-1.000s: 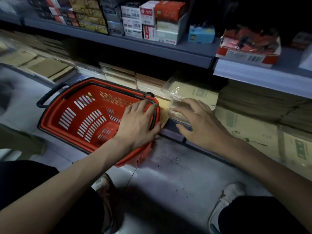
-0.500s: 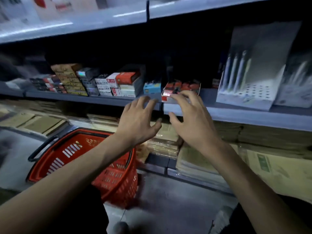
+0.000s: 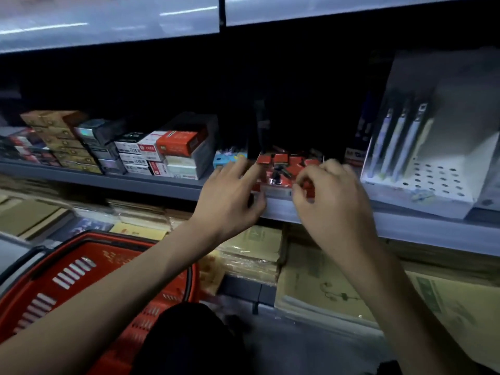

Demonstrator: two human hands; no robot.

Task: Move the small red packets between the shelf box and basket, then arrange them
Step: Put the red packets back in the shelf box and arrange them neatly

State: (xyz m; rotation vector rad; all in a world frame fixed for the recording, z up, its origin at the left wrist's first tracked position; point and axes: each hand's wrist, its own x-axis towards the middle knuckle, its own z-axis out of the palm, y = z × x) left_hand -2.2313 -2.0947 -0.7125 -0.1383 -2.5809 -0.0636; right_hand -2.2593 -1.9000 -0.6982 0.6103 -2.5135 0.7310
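- One shelf box [image 3: 277,190] of small red packets [image 3: 280,158] (number blurred) is shelved centrally.
- Left hand [image 3: 230,198] is released, fingers straight, at the box.
- Right hand [image 3: 330,204] is curled; its grasp cannot be told.
- One basket [image 3: 67,280] is placed near left.

Shop, prob. stationery: grey shelves [image 3: 151,182] w/ stacked boxed goods [image 3: 151,154] mid-left, red shopping basket [image 3: 81,282] lower left.

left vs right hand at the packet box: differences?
Left hand: fingers straight; right hand: fingers curled. Left hand is at the left end of the shelf box, right hand at its right front. Both reach the red packets; whether the right hand grips one is unclear.
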